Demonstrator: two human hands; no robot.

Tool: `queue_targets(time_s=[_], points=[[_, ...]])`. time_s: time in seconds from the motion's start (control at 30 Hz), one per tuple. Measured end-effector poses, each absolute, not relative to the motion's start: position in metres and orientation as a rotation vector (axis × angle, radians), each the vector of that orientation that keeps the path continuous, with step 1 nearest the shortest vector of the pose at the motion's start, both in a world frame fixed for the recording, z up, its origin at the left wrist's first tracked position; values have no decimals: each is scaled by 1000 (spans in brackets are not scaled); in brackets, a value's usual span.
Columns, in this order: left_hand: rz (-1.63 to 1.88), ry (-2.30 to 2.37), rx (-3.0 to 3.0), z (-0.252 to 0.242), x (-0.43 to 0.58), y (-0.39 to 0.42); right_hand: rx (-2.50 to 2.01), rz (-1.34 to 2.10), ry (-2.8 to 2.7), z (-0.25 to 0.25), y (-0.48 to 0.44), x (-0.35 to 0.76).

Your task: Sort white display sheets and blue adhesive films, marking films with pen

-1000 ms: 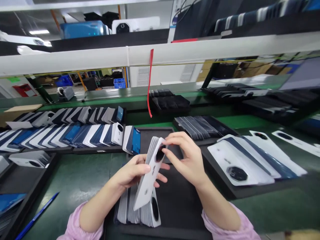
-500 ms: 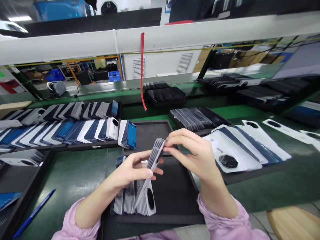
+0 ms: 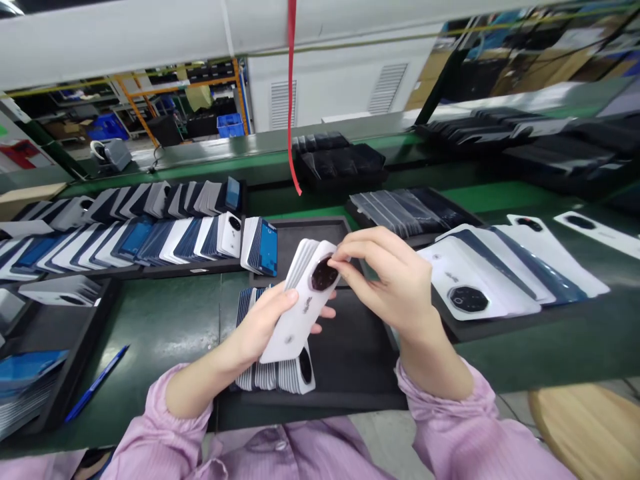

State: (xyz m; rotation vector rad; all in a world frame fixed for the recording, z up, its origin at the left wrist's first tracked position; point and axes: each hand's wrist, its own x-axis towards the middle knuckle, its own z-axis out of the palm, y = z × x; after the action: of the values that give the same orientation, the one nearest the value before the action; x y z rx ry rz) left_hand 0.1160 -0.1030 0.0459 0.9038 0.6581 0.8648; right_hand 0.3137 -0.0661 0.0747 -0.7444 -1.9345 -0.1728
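My left hand [image 3: 263, 323] is closed around a small fanned stack of white phone back covers [image 3: 293, 327], thumb on the front face and fingers behind. The front cover faces me, tilted, with its round black camera area [image 3: 324, 272] at the upper right. At that camera area, the thumb and fingers of my right hand [image 3: 393, 277] pinch the cover's upper right edge. Below the held stack, rows of phone back covers [image 3: 287, 379] stand in a black tray [image 3: 355, 357], partly hidden by my left hand and the stack.
Long trays of white and blue covers [image 3: 165, 241] line the left. More white covers [image 3: 463, 277] lie fanned at the right. A blue pen [image 3: 97, 383] rests on the green bench [image 3: 165, 320]. A red strip [image 3: 291, 107] hangs ahead, before black trays [image 3: 340, 163].
The held stack has turned from edge-on to face me, showing the front cover's white face. My right hand stays at its upper edge. The camera view has tipped downward.
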Motion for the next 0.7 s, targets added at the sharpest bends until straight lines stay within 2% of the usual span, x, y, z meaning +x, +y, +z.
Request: queue_targets(time_s=[0.1,0.23,0.47,0.57,0.7], points=[[927,658,937,50,111,-97,-793,-55,-1845,73,-66,312],[1093,659,948,59,92,-86,-959,292,-1843,62,-79,306],[1277,682,962,81,58,-79,-1371,970,-2147,-18,-114,282],[1274,670,977,84,53,-79,-1331,1011,-2145,-40,-134,273],[1245,632,1009,84,52,-81,-1288,875,-2145,-51,-158,264]])
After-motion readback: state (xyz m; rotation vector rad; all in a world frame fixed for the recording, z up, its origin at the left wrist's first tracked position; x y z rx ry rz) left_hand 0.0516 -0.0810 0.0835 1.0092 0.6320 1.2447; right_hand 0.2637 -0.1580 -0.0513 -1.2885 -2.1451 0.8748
